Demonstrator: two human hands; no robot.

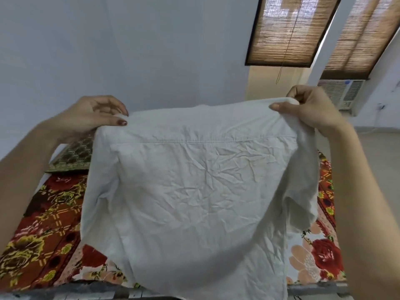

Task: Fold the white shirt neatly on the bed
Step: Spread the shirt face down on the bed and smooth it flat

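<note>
The white shirt (194, 191) hangs spread out in the air above the bed (47, 230), its creased back panel facing me and a yoke seam running across near the top. My left hand (93, 115) pinches the shirt's upper left shoulder. My right hand (307, 107) grips the upper right shoulder, with cloth bunched between thumb and fingers. The sleeves droop folded behind the sides. The hem falls to the bed's near edge and hides most of the mattress.
The bed carries a red and yellow floral cover. A dark patterned pillow (73, 156) lies at the far left. A white wall stands behind, with two windows with bamboo blinds (285, 31) and an air conditioner (344, 92) at the right.
</note>
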